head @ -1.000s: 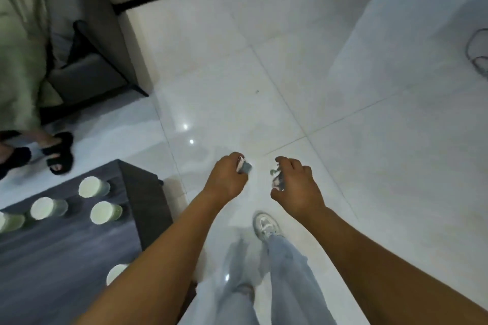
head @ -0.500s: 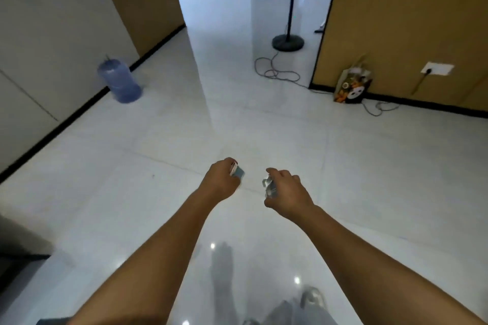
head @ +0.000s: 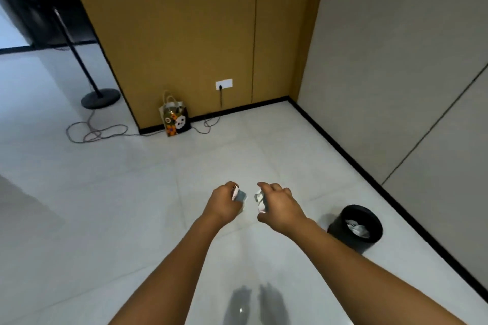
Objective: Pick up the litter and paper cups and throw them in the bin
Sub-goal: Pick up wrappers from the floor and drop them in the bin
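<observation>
Both my arms reach forward over the white tiled floor. My left hand (head: 223, 204) grips a small crumpled piece of litter (head: 239, 196), grey and white with a red edge. My right hand (head: 280, 206) holds a crumpled white scrap of paper (head: 259, 200) in its curled fingers. The two hands are side by side, a short gap apart. A black round bin (head: 355, 224) stands on the floor to the right of my right hand, near the wall; crumpled white paper lies inside it.
A brown panelled wall with a socket (head: 224, 84) is ahead. A patterned gift bag (head: 174, 119) leans against it. A black floor stand (head: 100, 97) and loose cable (head: 97, 133) lie at left. A grey wall (head: 409, 87) runs along the right.
The view has swung to the right: the table with cups and the blue water bottle have left the view, and the bin has come into view. Both hands keep holding their litter.
</observation>
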The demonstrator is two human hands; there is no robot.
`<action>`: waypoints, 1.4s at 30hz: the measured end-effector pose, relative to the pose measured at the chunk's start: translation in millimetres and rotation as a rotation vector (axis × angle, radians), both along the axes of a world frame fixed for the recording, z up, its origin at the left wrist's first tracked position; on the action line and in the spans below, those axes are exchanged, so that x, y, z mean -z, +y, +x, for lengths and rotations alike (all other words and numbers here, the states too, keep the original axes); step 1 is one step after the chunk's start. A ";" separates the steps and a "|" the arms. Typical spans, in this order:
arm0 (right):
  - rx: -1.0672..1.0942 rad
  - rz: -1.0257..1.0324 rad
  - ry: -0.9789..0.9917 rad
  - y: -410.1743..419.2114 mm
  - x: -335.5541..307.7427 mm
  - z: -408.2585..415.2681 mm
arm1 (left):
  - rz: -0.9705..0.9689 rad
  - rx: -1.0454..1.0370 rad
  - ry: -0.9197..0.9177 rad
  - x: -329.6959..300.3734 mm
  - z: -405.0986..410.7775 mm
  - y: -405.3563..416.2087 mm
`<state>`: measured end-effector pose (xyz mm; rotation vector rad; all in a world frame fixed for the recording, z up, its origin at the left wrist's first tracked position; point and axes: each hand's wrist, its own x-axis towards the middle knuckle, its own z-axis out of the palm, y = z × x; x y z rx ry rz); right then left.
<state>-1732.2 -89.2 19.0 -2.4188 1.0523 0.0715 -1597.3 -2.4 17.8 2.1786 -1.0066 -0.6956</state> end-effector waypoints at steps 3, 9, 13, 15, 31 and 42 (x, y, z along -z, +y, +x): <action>0.134 0.020 -0.001 -64.0 4.9 -49.2 | 0.014 0.106 0.012 7.3 -42.4 -77.6; 0.382 0.086 -0.015 -162.2 23.6 -115.5 | 0.056 0.335 -0.033 23.2 -87.1 -205.0; 0.545 0.129 0.003 -221.0 39.8 -138.4 | 0.069 0.490 -0.028 35.7 -100.4 -290.2; 0.620 0.148 0.004 -248.2 45.5 -143.8 | 0.069 0.556 -0.018 40.8 -103.3 -330.7; 1.105 0.244 -0.009 -397.6 88.9 -200.7 | 0.253 1.055 -0.040 80.6 -174.8 -567.4; 1.221 0.347 -0.041 -495.3 140.1 -279.7 | 0.356 1.137 -0.060 137.7 -262.9 -673.6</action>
